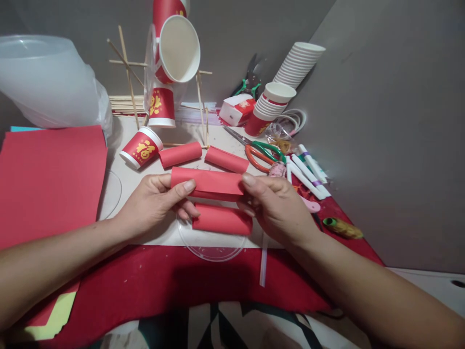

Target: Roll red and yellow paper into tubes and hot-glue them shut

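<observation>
Between my two hands a rolled piece of red paper (218,182) is held level above the table. My left hand (160,198) grips its left end, thumb on top. At the other end, my right hand (276,201) pinches the paper between thumb and fingers. Just below it lies another red paper roll (223,219), over a clear round plastic lid (214,253). Two more rolls rest behind, a left one (181,154) and a right one (227,160). A red paper cup (141,148) with gold print lies tilted beside them.
Joined cups (162,104) and thin wooden sticks (127,72) stand at the back. Red sheets (51,184) and a bagged stack of plastic containers (47,82) are left. Scissors (257,150), stacked cups (271,106), white glue-like sticks (307,174) and a thread spool (343,228) sit right.
</observation>
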### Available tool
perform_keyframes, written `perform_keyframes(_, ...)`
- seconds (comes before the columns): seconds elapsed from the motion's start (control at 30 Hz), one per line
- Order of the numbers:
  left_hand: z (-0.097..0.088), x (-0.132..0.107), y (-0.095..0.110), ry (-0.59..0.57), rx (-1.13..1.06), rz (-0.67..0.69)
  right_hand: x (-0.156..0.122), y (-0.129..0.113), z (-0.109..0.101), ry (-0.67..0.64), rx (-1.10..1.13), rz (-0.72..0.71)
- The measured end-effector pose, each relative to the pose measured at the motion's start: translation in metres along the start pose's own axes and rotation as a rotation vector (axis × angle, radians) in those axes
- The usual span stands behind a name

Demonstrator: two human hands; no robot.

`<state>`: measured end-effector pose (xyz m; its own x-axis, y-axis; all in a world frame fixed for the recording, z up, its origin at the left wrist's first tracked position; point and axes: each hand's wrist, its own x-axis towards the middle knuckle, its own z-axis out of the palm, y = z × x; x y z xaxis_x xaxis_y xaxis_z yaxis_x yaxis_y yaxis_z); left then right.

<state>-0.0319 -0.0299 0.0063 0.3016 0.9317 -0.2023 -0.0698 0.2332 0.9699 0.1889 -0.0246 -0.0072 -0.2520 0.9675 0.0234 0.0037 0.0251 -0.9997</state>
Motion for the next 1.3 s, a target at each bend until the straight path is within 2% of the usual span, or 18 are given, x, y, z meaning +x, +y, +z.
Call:
perform_keyframes(0.27, 0.001, 0.0, -0.002, 0.005, -0.034, -0.03, 0.0, -0.015, 0.006, 0.032, -0.176, 0.03)
perform_keyframes(0.37, 0.001, 0.001, -0.003, 0.012, -0.06, -0.043, 0.002, -0.013, 0.007, 0.052, -0.171, 0.041)
perform_keyframes(0.5, 0.001, 0.001, -0.003, 0.018, -0.092, -0.035, 0.005, -0.008, 0.004, 0.014, -0.157, 0.069)
perform_keyframes(0.67, 0.002, 0.002, -0.002, 0.007, -0.107, -0.059, 0.005, -0.008, 0.002, 0.026, -0.173, 0.036)
perform_keyframes(0.87, 0.001, 0.003, -0.004, -0.014, -0.072, -0.08, 0.003, -0.01, 0.004, 0.013, -0.19, 0.035)
perform_keyframes(1.07, 0.0, 0.002, -0.007, -0.042, -0.069, -0.057, 0.002, -0.007, 0.006, -0.03, -0.076, 0.052)
perform_keyframes(1.3, -0.001, 0.003, -0.006, -0.099, -0.071, -0.054, 0.003, -0.013, 0.004, -0.011, -0.139, 0.068)
